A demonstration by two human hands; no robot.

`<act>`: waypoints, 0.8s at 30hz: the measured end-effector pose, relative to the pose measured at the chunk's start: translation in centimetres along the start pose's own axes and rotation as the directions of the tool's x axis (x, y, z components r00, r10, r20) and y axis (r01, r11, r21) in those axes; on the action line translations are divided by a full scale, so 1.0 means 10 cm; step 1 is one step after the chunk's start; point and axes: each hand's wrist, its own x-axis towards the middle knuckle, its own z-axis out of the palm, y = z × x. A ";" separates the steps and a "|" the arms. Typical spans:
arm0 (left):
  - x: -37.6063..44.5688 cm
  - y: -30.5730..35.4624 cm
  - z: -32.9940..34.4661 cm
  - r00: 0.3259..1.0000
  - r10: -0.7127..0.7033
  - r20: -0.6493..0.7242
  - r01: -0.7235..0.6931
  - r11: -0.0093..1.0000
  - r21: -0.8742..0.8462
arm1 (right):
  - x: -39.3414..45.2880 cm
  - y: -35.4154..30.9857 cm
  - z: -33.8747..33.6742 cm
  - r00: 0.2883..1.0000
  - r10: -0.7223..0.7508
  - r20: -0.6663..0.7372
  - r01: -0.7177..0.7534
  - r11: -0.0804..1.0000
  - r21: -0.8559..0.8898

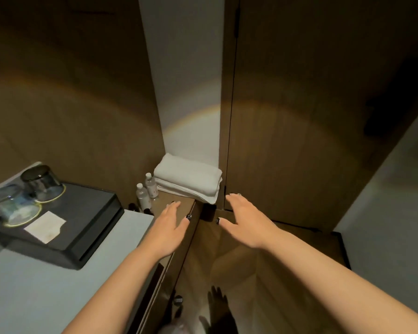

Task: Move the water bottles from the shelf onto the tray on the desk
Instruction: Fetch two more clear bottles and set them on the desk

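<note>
Bottles first: two small clear plastic water bottles [147,191] with white caps stand upright on the brown wooden shelf [164,203], one just in front of the other, close beside a stack of folded white towels [188,180] whose soft edge hangs a little over the shelf's end. On the pale, smooth desk [34,292] to the left sits the tray [82,227], a dark, flat-topped rectangular one with thick sides; it carries two round tinted glasses [27,196] turned upside down, each with a thin yellowish rim line at the base, and a white paper card [45,227] lying flat near its front. No bottle is on the tray. Both bare arms reach forward over the shelf's corner. The left hand [170,227] is palm down above the shelf top, fingers straight and only slightly apart, holding nothing, short of the bottles (whether it touches the wood I cannot tell). The right hand [246,220] hovers in front of a brown wooden door panel [299,116], fingers straight and loosely spread, thumb out, also holding nothing. Dark polish shows on the nails.
</note>
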 end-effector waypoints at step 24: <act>3.22 -0.55 -0.59 0.907 -0.375 -0.189 0.342 0.921 -0.188 | 3.87 0.40 -0.28 0.958 -0.178 0.227 0.179 0.984 0.013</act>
